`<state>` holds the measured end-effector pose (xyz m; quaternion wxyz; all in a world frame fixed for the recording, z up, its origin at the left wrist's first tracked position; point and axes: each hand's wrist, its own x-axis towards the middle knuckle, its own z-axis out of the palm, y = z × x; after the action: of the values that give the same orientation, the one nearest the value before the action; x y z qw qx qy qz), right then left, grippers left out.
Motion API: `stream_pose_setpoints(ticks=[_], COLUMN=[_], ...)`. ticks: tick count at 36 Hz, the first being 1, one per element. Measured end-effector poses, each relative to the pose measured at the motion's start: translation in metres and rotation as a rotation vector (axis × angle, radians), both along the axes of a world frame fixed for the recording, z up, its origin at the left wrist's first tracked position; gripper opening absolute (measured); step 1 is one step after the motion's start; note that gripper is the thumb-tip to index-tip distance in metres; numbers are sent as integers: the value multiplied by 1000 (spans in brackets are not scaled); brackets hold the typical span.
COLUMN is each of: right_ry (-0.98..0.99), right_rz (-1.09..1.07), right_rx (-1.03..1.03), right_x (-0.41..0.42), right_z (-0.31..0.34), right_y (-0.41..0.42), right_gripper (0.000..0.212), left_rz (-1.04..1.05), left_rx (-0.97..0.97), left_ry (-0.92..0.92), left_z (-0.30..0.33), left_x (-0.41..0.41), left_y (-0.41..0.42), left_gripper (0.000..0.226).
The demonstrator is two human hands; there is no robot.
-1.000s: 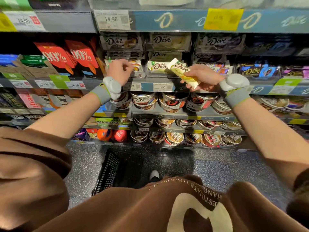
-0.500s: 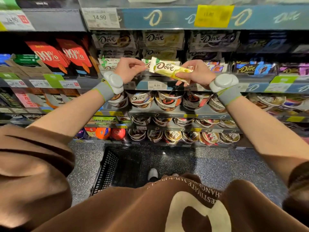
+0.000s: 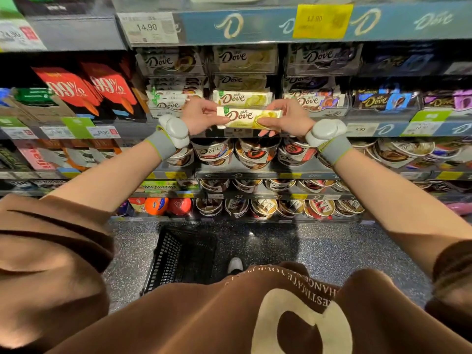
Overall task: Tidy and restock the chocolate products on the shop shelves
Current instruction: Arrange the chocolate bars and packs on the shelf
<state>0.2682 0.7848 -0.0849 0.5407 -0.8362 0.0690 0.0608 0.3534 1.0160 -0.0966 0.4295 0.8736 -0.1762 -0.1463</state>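
A white and yellow Dove chocolate bar (image 3: pixel 245 118) is held level in front of the middle shelf. My left hand (image 3: pixel 200 116) pinches its left end and my right hand (image 3: pixel 288 118) pinches its right end. Just behind it, a matching Dove bar (image 3: pixel 242 98) lies in a clear shelf tray. More Dove bars (image 3: pixel 173 100) fill the tray to the left and darker ones (image 3: pixel 316 99) the tray to the right.
Round Dove tubs (image 3: pixel 255 152) crowd the shelves below. Red 99% chocolate boxes (image 3: pixel 86 89) stand at the left. A black shopping basket (image 3: pixel 178 259) sits on the speckled floor by my shoe (image 3: pixel 235 264). A higher shelf edge (image 3: pixel 255 24) carries price tags.
The bar was in my right hand only, tilted; my left hand came across from the left tray and took its other end. The bar now lies level, lower, before the middle tray.
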Motion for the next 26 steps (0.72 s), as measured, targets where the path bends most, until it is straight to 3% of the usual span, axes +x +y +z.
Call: stream_pose_setpoints(ticks=[3,6,8,9,12,15,18,26], right_ry=[25,71,-3,-39,-156,-273,-355,-334], right_rz=[8,-8,-69,-86,-140,-153,-125,-36], right_rx=[33,46,-34,-29,-96,-260,-413,-658], right_x=[2,5,11,11,20,26,27,25], right_z=[-4,-7,-10,-7,-5,0,4,-7], right_y=[-2,-10,-16,-16,-16,-15,-14,-11], right_gripper=[38,6,38,44,35,7,12,21], left_rz=[36,86,89,90,123,169,135,0], left_rx=[19,-15,-46,-61,-70,-10,57,266], left_ry=[-34,-28,-80,-114,-222,-354,-424,-460], left_z=[-5,-4,1,5,15,24,30,11], left_x=[4,6,6,5,11,17,18,16], left_y=[0,-1,-3,-5,-7,-10,-13,-11], left_gripper=[44,36,29,31,31,27,23,22])
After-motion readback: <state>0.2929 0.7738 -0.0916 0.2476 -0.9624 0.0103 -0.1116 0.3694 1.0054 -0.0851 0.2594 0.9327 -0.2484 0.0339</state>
